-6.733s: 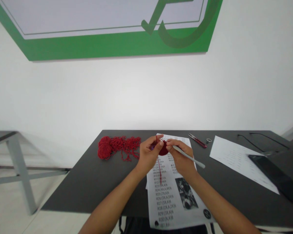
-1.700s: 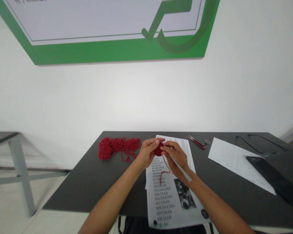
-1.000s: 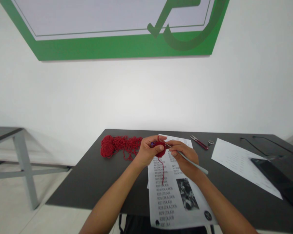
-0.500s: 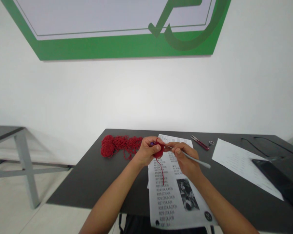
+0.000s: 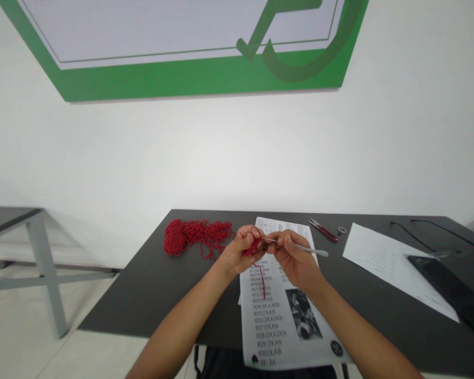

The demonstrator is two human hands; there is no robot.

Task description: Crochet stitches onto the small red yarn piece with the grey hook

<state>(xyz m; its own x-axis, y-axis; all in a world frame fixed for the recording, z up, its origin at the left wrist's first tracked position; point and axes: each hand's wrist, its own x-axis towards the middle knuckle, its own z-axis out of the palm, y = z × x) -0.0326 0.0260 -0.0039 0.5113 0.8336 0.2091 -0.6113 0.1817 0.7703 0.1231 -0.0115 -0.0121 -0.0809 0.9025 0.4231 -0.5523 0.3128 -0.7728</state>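
Note:
My left hand [image 5: 240, 250] pinches a small piece of red crochet work [image 5: 253, 246], held just over the printed sheet. A loop of red yarn stands up at its top, and a loose tail hangs down across the page. In my right hand [image 5: 294, 258] is a crochet hook [image 5: 316, 252] with a grey handle, gripped near its metal shaft. The hook's thin tip points left and meets the edge of the red piece between both hands. Fingers hide the exact stitch. A ball of red yarn [image 5: 174, 238] with loose tangled strands lies left of my left hand.
The printed pattern sheet [image 5: 270, 326] overhangs the front edge of the dark table [image 5: 142, 295]. Red thread snips [image 5: 324, 230] and a small ring [image 5: 342, 230] lie behind my right hand. Farther right are a white paper [image 5: 391, 268], a black phone [image 5: 438, 279] and glasses [image 5: 413, 237].
My left hand has turned the red piece, so it shows more edge-on. My right hand and the hook have shifted slightly left, with the hook lying flatter.

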